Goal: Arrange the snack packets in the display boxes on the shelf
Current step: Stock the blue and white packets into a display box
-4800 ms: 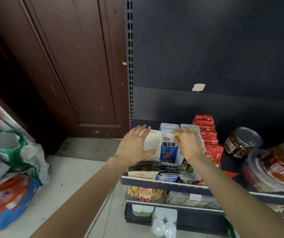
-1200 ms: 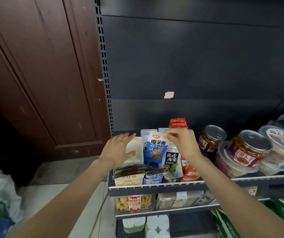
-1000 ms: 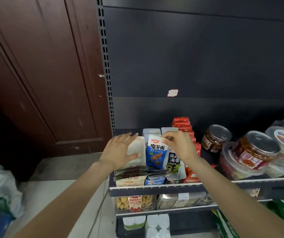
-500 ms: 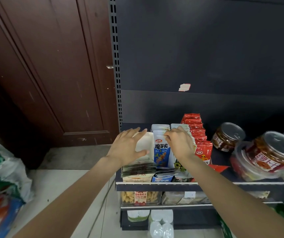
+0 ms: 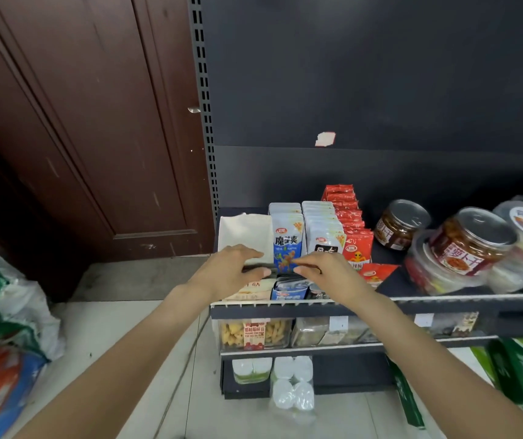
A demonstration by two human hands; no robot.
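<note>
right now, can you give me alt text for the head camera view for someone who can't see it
Two hands, left hand and right hand, reach over the front of a dark shelf, fingers on a stack of dark snack packets before upright rows of blue packets and red packets. Jars stand to the right; a brown door is on the left.

Illumination is dim and even — no hard shadows. Faint glare marks the jar lids (image 5: 481, 228). Wide-angle distortion bends frame edges; the floor bags (image 5: 3, 343) appear soft, slightly blurred.
</note>
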